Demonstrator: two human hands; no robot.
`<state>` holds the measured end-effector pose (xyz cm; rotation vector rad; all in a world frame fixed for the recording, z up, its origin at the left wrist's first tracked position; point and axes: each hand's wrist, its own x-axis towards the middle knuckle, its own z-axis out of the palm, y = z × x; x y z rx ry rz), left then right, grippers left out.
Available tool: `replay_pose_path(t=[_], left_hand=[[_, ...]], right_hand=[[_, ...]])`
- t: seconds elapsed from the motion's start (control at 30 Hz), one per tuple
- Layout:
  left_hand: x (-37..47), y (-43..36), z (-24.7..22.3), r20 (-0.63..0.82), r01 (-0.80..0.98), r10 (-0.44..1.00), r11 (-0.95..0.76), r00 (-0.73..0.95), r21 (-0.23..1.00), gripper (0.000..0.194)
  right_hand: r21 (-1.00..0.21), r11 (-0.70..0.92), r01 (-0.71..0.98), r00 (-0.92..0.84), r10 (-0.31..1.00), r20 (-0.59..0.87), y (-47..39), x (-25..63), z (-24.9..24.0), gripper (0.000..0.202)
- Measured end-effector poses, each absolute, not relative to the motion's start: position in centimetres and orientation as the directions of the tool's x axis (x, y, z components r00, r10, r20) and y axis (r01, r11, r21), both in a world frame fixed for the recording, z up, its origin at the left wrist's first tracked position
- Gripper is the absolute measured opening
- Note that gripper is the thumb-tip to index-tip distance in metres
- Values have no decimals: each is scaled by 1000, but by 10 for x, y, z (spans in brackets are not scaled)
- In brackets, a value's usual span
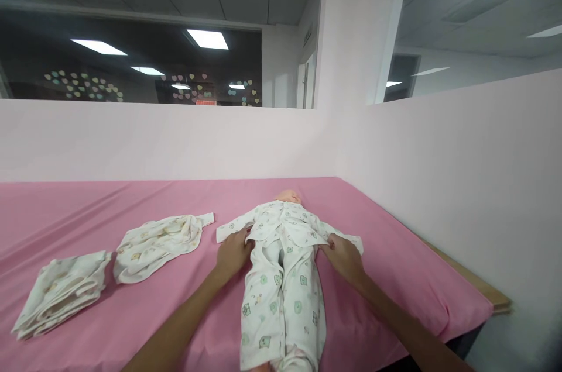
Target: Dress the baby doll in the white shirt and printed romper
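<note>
A baby doll [289, 196] lies face up on the pink sheet [132, 208], dressed in a white printed top [285, 224] and matching trousers [283, 296]. My left hand [232, 252] presses on the top's hem at the doll's left side, fingers curled onto the cloth. On the other side of the waist my right hand [345, 256] grips the hem edge. Both forearms reach in from the bottom of the view.
Two more white printed garments lie to the left: a crumpled one [160, 240] and a folded one [61, 290]. Pale pink partition walls [439, 173] close in the far and right sides. The table's wooden edge [487, 296] shows at right.
</note>
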<state>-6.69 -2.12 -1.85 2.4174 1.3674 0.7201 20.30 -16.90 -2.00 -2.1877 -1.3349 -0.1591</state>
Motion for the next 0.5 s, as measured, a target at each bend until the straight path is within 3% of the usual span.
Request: replay_pose_path(t=[0.17,0.27,0.4,0.5], left_hand=[[-65,-13,-18,251,637,890,-448,380,627,18],[-60,-10,-19,264,627,919,-392,292,673,11],[-62,-4,-21,243,640,921,-387,304,664,6],[-63,1,-26,213,684,893,-441,396,581,16]], right_hand=[[-292,-232,928,349,816,460,-195,198,-33,30],[-322,-175,930,313,838,447,-195,192,-38,35],[-427,-237,873,401,846,351,-177,191,-35,39],[-465,-257,847,428,849,309,-167,195,-34,37]])
